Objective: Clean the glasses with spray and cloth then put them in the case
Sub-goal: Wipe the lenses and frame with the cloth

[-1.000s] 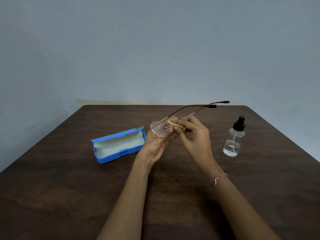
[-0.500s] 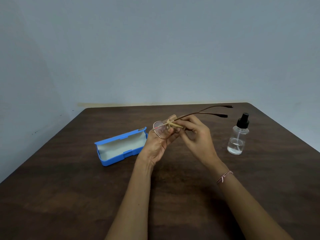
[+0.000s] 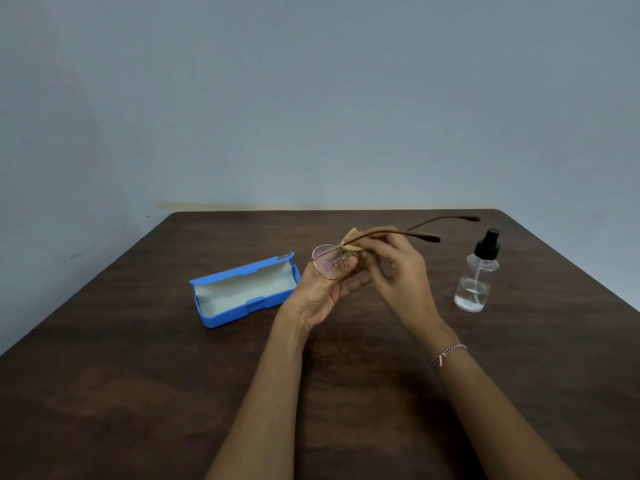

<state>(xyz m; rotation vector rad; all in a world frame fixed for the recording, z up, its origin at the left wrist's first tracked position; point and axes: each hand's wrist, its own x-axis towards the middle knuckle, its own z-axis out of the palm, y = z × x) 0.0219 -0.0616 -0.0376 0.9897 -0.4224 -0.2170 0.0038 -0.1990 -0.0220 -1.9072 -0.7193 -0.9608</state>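
Thin-rimmed glasses (image 3: 327, 265) with brown temples are held above the table, temples open and pointing back right. My left hand (image 3: 320, 294) holds the frame at the near lens from below. My right hand (image 3: 398, 271) pinches a small yellow cloth (image 3: 351, 241) against the far lens, which the fingers mostly hide. An open blue case (image 3: 242, 292) with a pale lining lies on the table to the left of my hands. A clear spray bottle (image 3: 476, 275) with a black nozzle stands upright to the right.
The dark wooden table (image 3: 138, 375) runs back to a grey-blue wall. Its right edge slants close behind the spray bottle. Both forearms reach in from the bottom of the view; a thread bracelet is on the right wrist.
The glasses have tilted, so the temples sit lower and flatter. My right hand has shifted the cloth slightly on the lens. Case and bottle stay where they were.
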